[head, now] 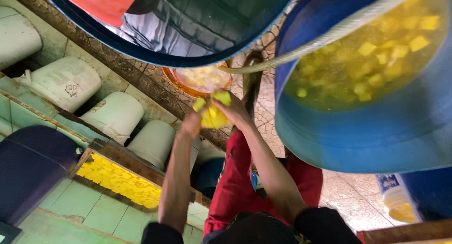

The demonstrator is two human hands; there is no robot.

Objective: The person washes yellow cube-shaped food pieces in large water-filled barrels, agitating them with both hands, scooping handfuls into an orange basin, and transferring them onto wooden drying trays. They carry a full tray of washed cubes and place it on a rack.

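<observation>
yellow cubes (213, 113) sit bunched between both hands, the left hand (190, 124) and right hand (234, 111) cupped together around them just over the orange bowl (195, 81). pressing the palms snug and low over that bowl should keep pieces from spilling onto the tiled floor (346, 199).

- The left hand (190, 125) is raised on a bare, outstretched forearm, fingers curled.
- The right hand (234, 110) is close beside it, fingers bent in a grip.
</observation>
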